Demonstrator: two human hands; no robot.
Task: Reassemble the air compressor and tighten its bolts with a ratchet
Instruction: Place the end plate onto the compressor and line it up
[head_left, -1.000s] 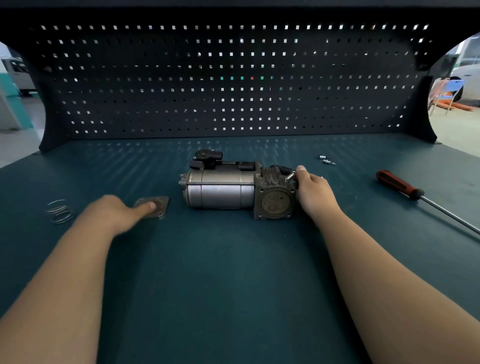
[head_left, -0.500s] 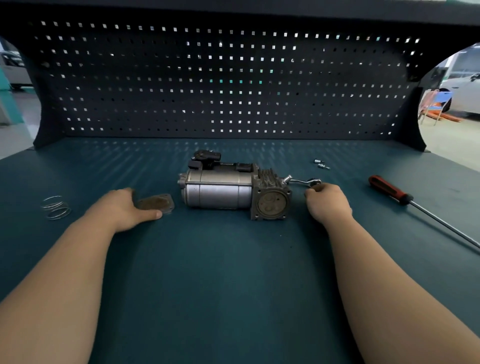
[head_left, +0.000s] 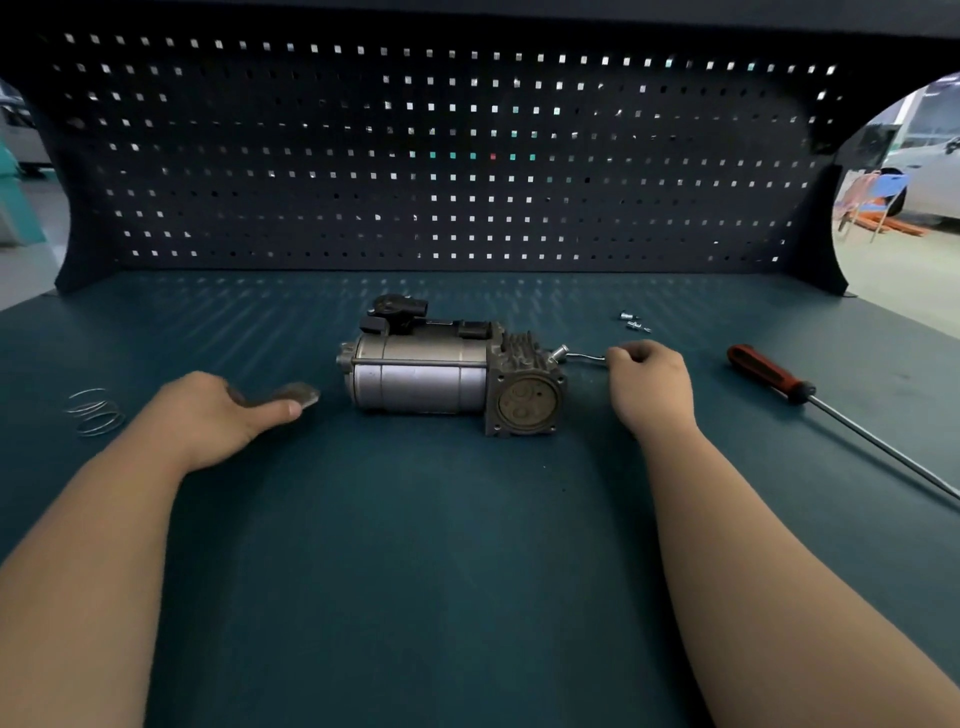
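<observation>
The silver air compressor (head_left: 421, 379) lies on its side mid-bench, its round end face (head_left: 527, 402) uncovered and turned toward me. Left of it my left hand (head_left: 218, 410) pinches the flat metal cover plate (head_left: 298, 395), tilted with one edge off the mat. My right hand (head_left: 649, 384) grips the handle of the small chrome ratchet (head_left: 584, 356), whose head (head_left: 558, 352) sits beside the finned top of the compressor. Loose bolts (head_left: 634, 321) lie behind the right hand.
A red-handled screwdriver (head_left: 769, 375) with a long shaft lies at the right. A wire spring (head_left: 96, 413) rests at the far left. A dark pegboard wall (head_left: 441, 156) closes the back of the green bench mat (head_left: 415, 545).
My right hand drew back to the right from the compressor's head, pulling the ratchet out with it. My left hand closed on the cover plate and tipped it up.
</observation>
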